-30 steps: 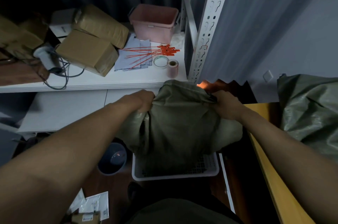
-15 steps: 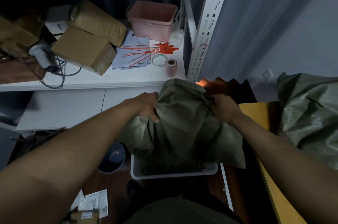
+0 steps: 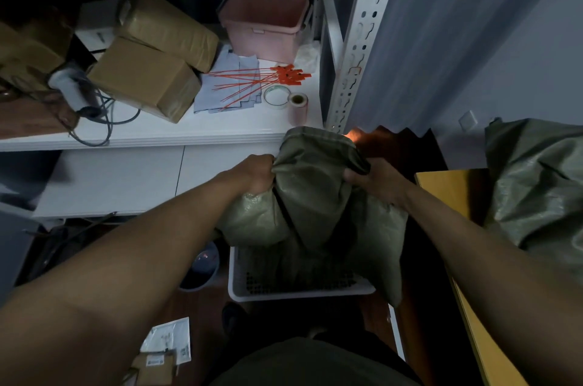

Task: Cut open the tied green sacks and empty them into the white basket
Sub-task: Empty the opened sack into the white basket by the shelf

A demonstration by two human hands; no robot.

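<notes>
A green woven sack [image 3: 312,196] hangs upside down over the white basket [image 3: 299,292] on the floor, and its lower part drapes into the basket. My left hand [image 3: 257,172] grips the sack's upper left corner. My right hand [image 3: 372,177] grips its upper right corner. Whatever lies in the basket is hidden by the sack. A second green sack [image 3: 536,187] lies on the yellow table [image 3: 451,193] at the right.
A white shelf [image 3: 157,133] ahead holds brown parcels [image 3: 145,76], a pink tub [image 3: 265,26], red zip ties [image 3: 271,79], tape rolls and a scanner with a cable. A metal rack post [image 3: 356,38] stands right of it. A small bin [image 3: 202,269] and packets lie on the floor.
Both hands have lowered the sack a little and regripped it; more of the cloth has bunched and slumped toward the basket, spreading out to the right.
</notes>
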